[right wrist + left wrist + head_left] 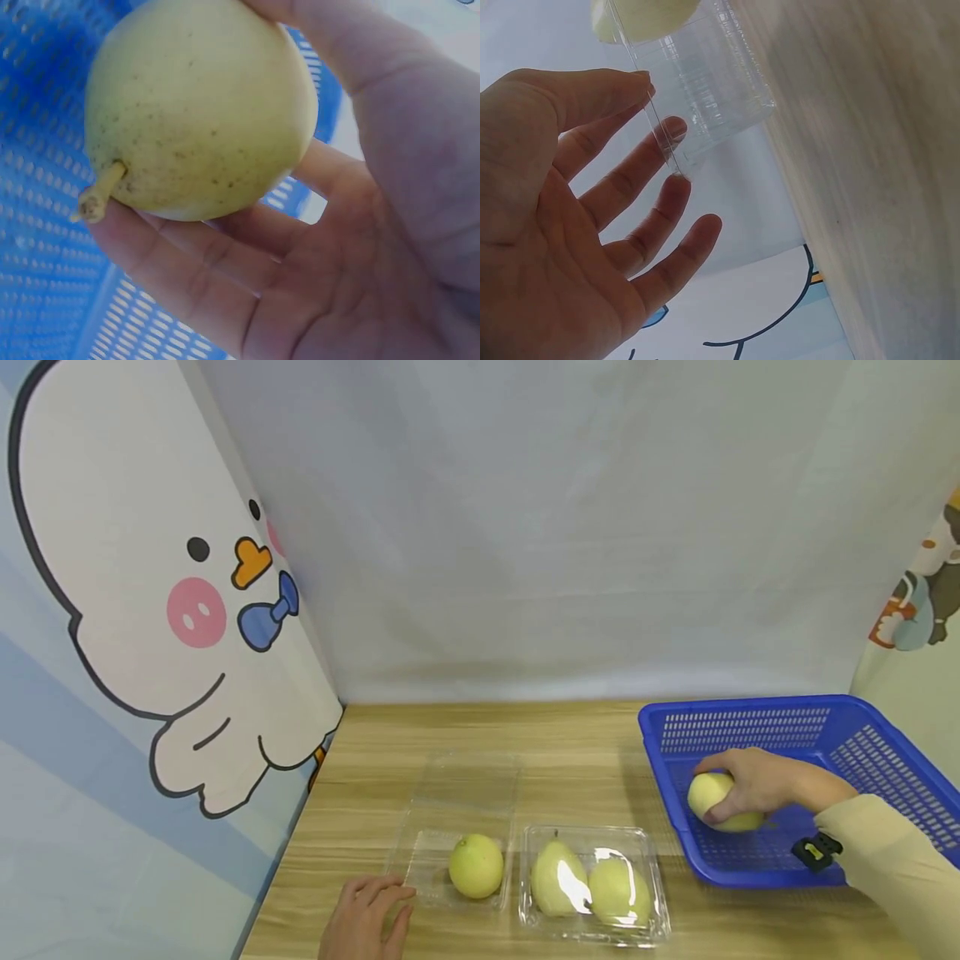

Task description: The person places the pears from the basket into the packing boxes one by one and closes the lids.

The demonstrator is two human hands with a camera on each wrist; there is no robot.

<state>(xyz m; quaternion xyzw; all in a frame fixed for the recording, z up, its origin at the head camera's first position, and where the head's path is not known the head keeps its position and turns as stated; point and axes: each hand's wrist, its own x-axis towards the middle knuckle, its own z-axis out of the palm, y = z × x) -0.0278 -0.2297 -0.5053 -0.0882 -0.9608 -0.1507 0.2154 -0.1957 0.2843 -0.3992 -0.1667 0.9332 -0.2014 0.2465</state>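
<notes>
Inside the blue basket, my right hand grips a pale yellow-green pear. The right wrist view shows that pear's short stem and the fingers curled beneath it. My left hand is at the left front corner of a clear plastic box; in the left wrist view, thumb and forefinger pinch the box's rim. One pear sits in this box, whose lid lies folded back. Beside it, a second clear box with its lid down contains two pears.
The wooden table runs back to a pale curtain. A curtain with a cartoon duck hangs along the left side. The basket's raised rim stands around my right hand.
</notes>
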